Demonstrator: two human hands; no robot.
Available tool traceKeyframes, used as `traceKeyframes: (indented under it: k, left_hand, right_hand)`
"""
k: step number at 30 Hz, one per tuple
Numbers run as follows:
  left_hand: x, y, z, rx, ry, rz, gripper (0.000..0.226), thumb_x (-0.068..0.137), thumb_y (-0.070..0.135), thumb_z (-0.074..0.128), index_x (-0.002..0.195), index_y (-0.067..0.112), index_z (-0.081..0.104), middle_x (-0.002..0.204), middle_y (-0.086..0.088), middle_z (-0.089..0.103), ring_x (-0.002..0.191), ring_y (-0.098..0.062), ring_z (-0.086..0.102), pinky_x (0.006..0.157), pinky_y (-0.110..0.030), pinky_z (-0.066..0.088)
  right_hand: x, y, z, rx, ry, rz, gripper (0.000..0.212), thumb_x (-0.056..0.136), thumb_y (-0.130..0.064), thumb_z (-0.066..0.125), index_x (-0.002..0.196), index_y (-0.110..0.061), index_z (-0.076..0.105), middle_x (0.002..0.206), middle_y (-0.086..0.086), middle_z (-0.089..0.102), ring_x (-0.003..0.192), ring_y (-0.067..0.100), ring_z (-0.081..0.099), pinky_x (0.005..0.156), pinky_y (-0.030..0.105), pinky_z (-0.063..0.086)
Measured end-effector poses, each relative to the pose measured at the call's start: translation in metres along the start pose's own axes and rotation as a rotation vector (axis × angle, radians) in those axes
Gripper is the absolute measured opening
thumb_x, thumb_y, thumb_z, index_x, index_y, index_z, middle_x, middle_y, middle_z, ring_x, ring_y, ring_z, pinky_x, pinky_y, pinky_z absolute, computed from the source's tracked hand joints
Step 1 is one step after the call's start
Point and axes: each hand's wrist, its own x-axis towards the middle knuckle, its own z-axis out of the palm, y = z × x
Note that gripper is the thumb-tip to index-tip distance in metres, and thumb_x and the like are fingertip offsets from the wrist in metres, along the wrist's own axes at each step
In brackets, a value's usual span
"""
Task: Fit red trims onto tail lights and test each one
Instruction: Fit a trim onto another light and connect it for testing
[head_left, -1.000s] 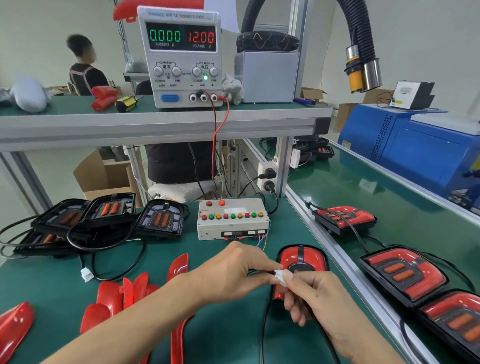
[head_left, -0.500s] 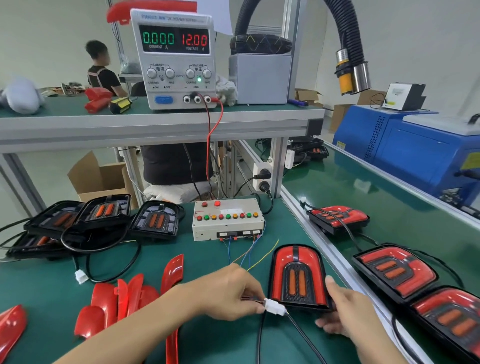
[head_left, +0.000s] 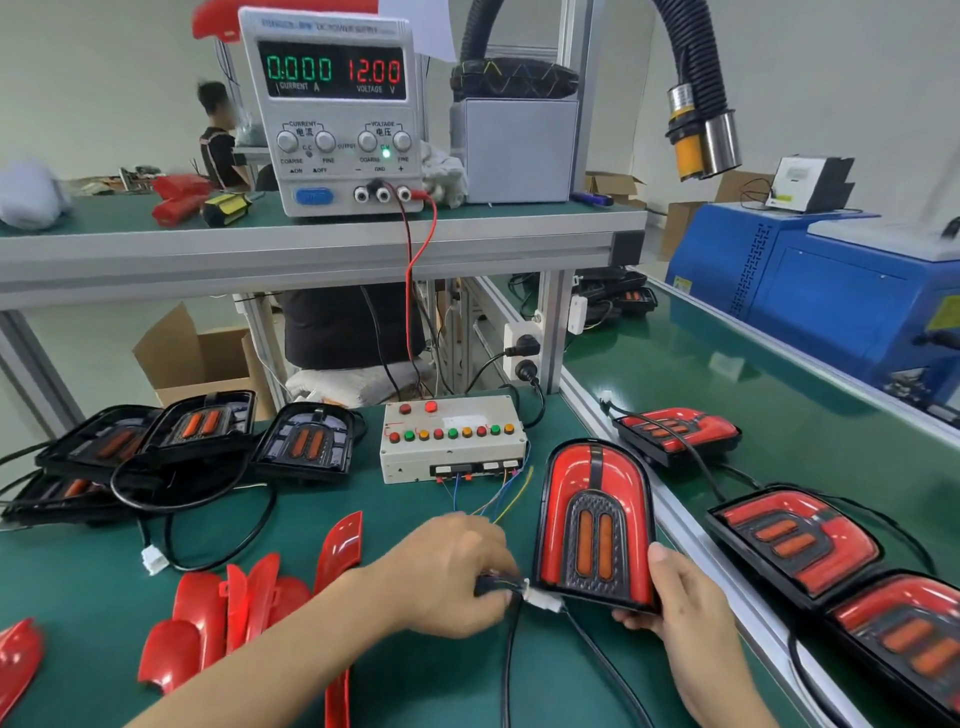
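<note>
A tail light (head_left: 595, 519) with a red trim fitted and two orange bars stands tilted up on the green mat. My right hand (head_left: 685, 608) grips its lower right edge, thumb on the front. My left hand (head_left: 452, 577) pinches the joined white connector (head_left: 540, 597) and its wires just left of the light. The coloured wires run up to the test box (head_left: 452, 441) with its row of coloured buttons. Loose red trims (head_left: 239, 608) lie at the left front. The power supply (head_left: 337, 109) on the shelf reads 0.000 A and 12.00 V.
Untrimmed black tail lights (head_left: 306, 441) with cables lie at the left rear. Several trimmed lights (head_left: 795, 540) sit on the conveyor at the right. A blue machine (head_left: 831, 301) stands behind it. A loose white connector (head_left: 154, 560) lies on the mat. A person (head_left: 221, 140) is far back.
My right hand let go of the connector and took hold of the tail light, raising it upright to face me. My left hand stayed on the connector.
</note>
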Motion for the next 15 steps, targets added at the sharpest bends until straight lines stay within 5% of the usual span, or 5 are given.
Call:
traceKeyframes:
  k: [6,11,15]
  left_hand:
    - [0.035,-0.033,-0.013,0.057,0.431,-0.192,0.028,0.079,0.013,0.064,0.102,0.014,0.08,0.096,0.003,0.076,0.103,-0.021,0.059,0.09,-0.038,0.046]
    - [0.07,-0.047,-0.001,0.302,0.315,-0.383,0.045,0.086,0.014,0.055,0.129,0.02,0.068,0.147,0.008,0.053,0.128,-0.027,0.041,0.098,-0.039,0.034]
    - [0.08,-0.051,0.008,0.34,0.205,-0.436,0.052,0.086,0.014,0.051,0.138,0.02,0.056,0.153,0.009,0.046,0.125,-0.025,0.039,0.101,-0.038,0.036]
  right_hand:
    - [-0.002,0.006,0.001,-0.022,-0.021,-0.063,0.042,0.09,-0.058,0.05,0.096,-0.025,0.074,0.079,0.014,0.075,0.064,0.028,0.07,0.057,0.031,0.057]
    - [0.001,0.011,-0.001,-0.026,-0.003,-0.045,0.047,0.089,-0.056,0.051,0.104,-0.016,0.07,0.078,0.014,0.075,0.061,0.027,0.069,0.054,0.028,0.055]
    - [0.001,0.013,-0.001,-0.034,-0.014,-0.051,0.05,0.088,-0.058,0.051,0.105,-0.015,0.07,0.078,0.013,0.075,0.061,0.027,0.069,0.055,0.027,0.055]
